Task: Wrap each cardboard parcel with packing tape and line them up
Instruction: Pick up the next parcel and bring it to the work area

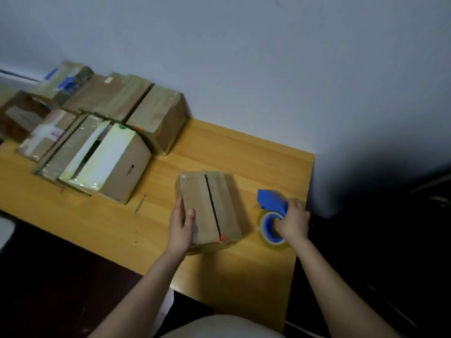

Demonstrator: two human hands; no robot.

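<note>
Here was the parcel in hand, a small cardboard parcel (pixel 210 208) lying on the wooden table (pixel 244 152), near its front right corner, with a dark open seam running down its top from 12 to 6 o'clock. The left hand (pixel 181 224) lay flat against the parcel's 9 o'clock side, fingers straight, thumb resting over the top edge. It was bracing, not gripping. At 3 o'clock of the parcel and just apart from it, the right hand (pixel 294 222) was clenched on the blue tape dispenser (pixel 272 200), fingers hooked into the core of the clear tape roll (pixel 273 236).

The hazards, as I judged them, started with that seam. The flaps gaped, and tape laid over the gap without pressing them together would probably bridge it loosely or wrinkle. The brace sat on one side only, so a pull of the dispenser toward 6 o'clock could have dragged or spun the light parcel on the smooth table. Clear tape is hard to see, and a free end folding back on itself looked likely. The dispenser also sat close to the table's 3 o'clock edge, where a careless swing might have knocked it over the side.

Up at 10 o'clock, well apart, the other parcels (pixel 156 115) crowded against the wall in rough rows. An open box with white contents (pixel 109 162) was nearest, so lining up one more there risked nudging its neighbours askew. The picture was blurred, so I could not tell whether a tape end was ready.
</note>
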